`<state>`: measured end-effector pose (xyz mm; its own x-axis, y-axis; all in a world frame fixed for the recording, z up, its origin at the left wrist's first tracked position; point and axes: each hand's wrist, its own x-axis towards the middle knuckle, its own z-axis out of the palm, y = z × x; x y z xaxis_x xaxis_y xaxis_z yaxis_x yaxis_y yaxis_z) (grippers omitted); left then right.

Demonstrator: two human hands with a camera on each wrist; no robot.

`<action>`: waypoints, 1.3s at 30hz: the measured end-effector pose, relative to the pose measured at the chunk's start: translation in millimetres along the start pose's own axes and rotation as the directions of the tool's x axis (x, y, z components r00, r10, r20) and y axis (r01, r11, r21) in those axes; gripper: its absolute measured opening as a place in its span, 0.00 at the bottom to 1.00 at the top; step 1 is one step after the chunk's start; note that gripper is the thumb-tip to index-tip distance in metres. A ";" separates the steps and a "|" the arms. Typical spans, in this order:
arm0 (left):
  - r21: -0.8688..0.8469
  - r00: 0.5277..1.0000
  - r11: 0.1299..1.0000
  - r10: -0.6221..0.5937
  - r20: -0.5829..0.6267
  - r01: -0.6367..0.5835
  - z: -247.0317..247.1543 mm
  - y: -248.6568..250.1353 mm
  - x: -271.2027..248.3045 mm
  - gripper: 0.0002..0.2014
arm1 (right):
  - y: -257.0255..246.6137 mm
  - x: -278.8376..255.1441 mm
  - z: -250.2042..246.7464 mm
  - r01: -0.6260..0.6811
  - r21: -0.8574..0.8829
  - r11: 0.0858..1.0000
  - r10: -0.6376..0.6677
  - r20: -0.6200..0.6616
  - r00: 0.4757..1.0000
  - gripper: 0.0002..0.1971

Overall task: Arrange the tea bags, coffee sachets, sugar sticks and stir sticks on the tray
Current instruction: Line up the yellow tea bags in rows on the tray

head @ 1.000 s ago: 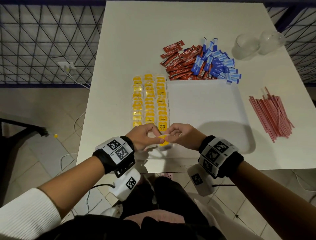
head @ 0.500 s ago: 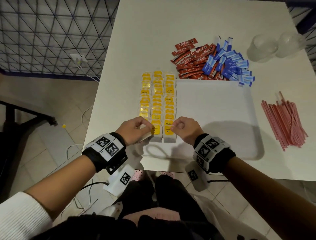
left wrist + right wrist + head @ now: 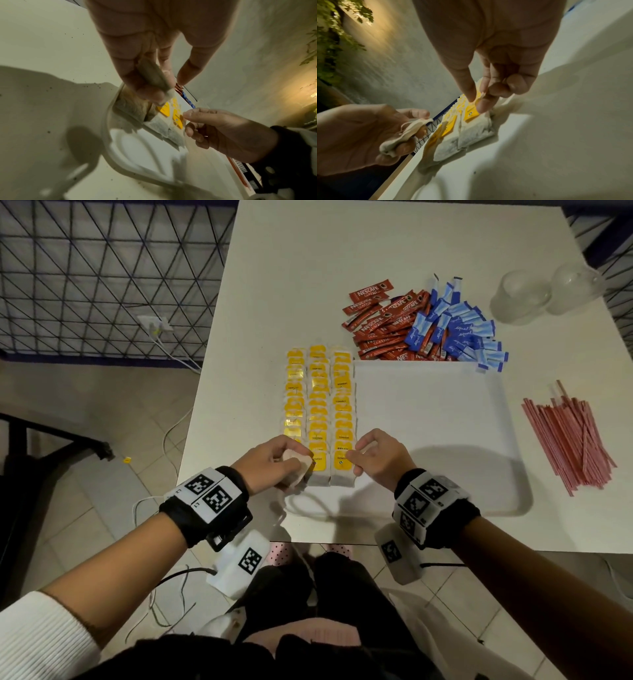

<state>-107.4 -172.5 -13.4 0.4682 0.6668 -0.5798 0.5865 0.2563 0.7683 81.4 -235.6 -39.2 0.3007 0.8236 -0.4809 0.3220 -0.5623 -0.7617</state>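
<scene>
White table [image 3: 291, 268], white tray [image 3: 428, 440] at centre. Tea bags [image 3: 318, 405] laid in three columns of yellow tags along the tray's 9 o'clock side, overlapping like shingles, running from the far edge toward the near edge.

Left hand [image 3: 270, 463] at the near end of the leftmost column, fingers curled round one tea bag [image 3: 296, 469], pinched between thumb and fingers; left wrist view shows the bag [image 3: 154, 78] held edge-on above the tray rim, right wrist view shows it crumpled in the fingers [image 3: 406, 134].

Right hand [image 3: 376, 458] at the near end of the rightmost column, thumb and forefinger pinching the yellow tag [image 3: 478, 96] of the nearest bag in that column; other fingers curled in. Bag itself lies flat on the tray.

The two hands sit just beside each other, apart, with the middle column's near end between them.

Coffee sachets [image 3: 383, 323], red, in a loose pile on the table at 12 o'clock from the tray, touching its far edge. Sugar sticks [image 3: 459, 333], blue, piled against the sachets on their 3 o'clock side, overlapping them. Stir sticks [image 3: 572, 440], red, in a loose bundle on the table at 3 o'clock, off the tray. Two clear cups [image 3: 524, 299] at 1 o'clock, near the table's far corner.
</scene>
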 end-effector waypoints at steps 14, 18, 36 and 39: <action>-0.359 0.995 0.933 0.026 0.098 0.011 -9.5 -9.4 -11.7 0.13 | -33.7 -24.2 27.7 0.089 0.102 0.991 -0.111 0.232 0.966 0.11; -0.271 0.991 0.954 0.135 0.017 -0.125 -10.3 -19.8 -14.1 0.18 | -37.1 -27.5 40.3 0.040 0.116 0.992 -0.066 0.225 0.972 0.13; 0.015 0.993 0.992 0.121 0.008 -0.122 -17.0 -53.8 -4.6 0.10 | -42.1 -40.7 55.5 0.095 -0.074 0.993 -0.087 0.105 0.991 0.07; -0.002 0.990 0.991 0.137 0.029 -0.137 -14.6 -55.3 -1.9 0.10 | -40.8 -41.6 50.8 0.114 -0.190 0.975 -0.085 0.152 0.985 0.07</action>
<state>-150.3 -177.7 -50.9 0.5636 0.6748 -0.4764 0.5149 0.1639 0.8414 10.1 -243.1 -10.2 0.1323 0.8703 -0.4744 0.5189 -0.4686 -0.7150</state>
